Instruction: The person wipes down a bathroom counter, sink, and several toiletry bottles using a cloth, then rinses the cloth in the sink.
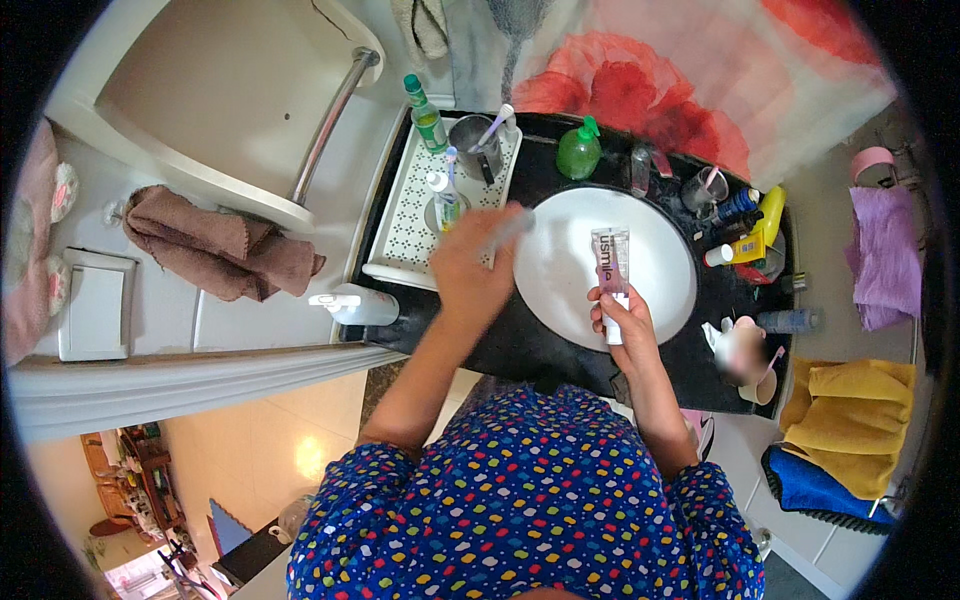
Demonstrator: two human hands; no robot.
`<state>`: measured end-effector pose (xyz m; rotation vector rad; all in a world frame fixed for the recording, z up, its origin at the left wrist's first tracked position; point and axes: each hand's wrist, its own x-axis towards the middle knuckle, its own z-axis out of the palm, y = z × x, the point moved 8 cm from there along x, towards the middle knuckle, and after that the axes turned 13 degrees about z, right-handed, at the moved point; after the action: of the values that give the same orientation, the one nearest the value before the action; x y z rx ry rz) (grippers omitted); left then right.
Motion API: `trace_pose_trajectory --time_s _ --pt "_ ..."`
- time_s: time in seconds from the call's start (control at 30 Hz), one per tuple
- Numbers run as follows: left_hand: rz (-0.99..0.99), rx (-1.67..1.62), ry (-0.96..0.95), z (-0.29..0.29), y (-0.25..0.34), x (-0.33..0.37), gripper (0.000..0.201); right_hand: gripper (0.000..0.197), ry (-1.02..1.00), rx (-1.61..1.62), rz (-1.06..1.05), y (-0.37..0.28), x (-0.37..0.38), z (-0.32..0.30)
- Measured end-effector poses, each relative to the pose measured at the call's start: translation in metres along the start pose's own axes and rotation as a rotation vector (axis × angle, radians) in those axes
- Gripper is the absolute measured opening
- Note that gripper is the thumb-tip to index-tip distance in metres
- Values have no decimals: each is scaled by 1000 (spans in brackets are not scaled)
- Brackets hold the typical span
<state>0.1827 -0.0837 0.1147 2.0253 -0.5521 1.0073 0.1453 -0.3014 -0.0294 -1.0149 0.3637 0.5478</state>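
My right hand (630, 335) is closed around a toothpaste tube (611, 262) with a clear and pinkish body. Its white cap (613, 330) points toward me, and the tube is over the white sink basin (560, 235). My left hand (475, 265) is raised between the basin and the white drain tray (395, 272), blurred by motion. Its fingers are bent around a small greyish, see-through thing (512, 228) too smeared to name. Partly hidden behind this hand, a cup on the tray holds a white-capped tube (443, 200) and a toothbrush (452, 165).
A dark cup (475, 148) with toothbrushes and a green-capped bottle (427, 125) stand on the tray. Behind the basin is a green pump bottle (578, 152). A white bottle (360, 305) stands at the counter's left; yellow tubes (745, 250) and a pinkish cup (758, 388) crowd the right.
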Motion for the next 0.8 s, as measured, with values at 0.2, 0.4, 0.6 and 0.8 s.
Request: trace_pose_trajectory --time_s 0.2,0.4,0.6,0.8 --pt "-269 221 50 -18 -90 81 18 25 30 47 38 16 6 -9" --pt "-312 369 -72 10 -145 97 22 28 49 25 43 25 -2 -21" --pt "-317 440 -231 51 -206 84 26 27 103 36 70 27 -11 -29" --pt "-336 307 -336 71 -232 73 30 33 -93 187 170 27 2 -7"
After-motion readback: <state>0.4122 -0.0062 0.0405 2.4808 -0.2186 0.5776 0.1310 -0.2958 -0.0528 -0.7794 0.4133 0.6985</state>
